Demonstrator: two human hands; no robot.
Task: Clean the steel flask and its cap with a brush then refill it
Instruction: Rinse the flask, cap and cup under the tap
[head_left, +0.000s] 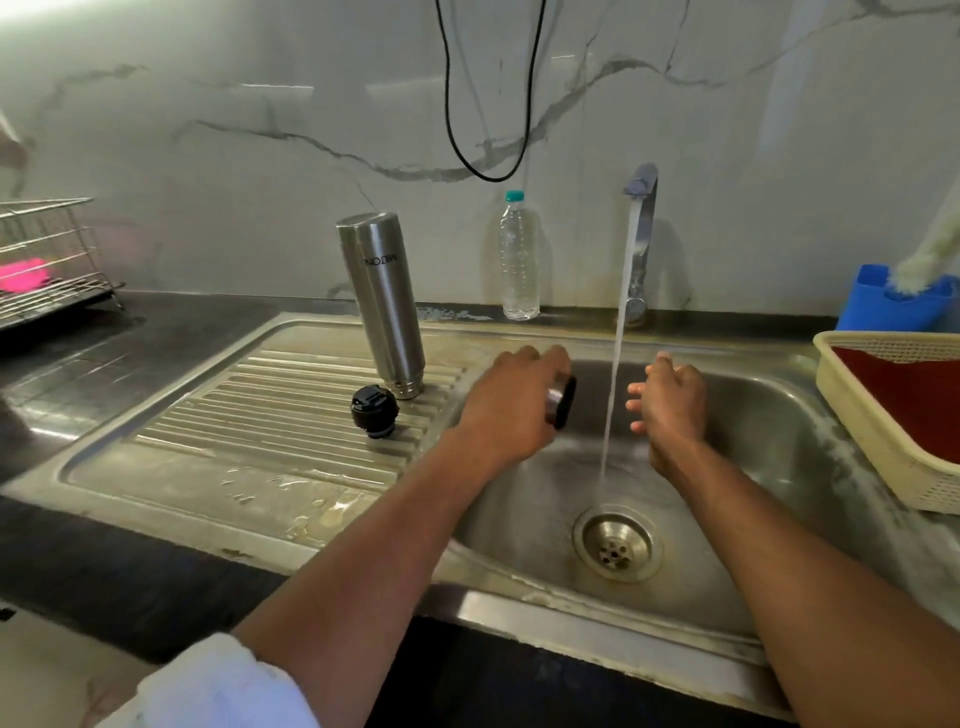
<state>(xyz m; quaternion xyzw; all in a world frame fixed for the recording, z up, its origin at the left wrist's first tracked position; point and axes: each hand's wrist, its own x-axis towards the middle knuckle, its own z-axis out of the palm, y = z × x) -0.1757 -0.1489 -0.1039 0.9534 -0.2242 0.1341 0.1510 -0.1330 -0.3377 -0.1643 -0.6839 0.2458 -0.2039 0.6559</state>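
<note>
Left hand (511, 400) grips steel cup cap (561, 402) left of tap stream (618, 353); right hand (670, 402) loose, empty. Turn cap's mouth into stream.

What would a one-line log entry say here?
left hand holds steel cap | right hand open beside stream | flask inverted on drainboard | tap running

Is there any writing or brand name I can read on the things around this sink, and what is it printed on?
"MILTON": on the steel flask, which stands upside down on the drainboard, so the word reads inverted.
The plastic water bottle shows no readable label.
The black stopper carries raised shapes, too small to read.
The steel cap in the left hand shows no text.
</note>
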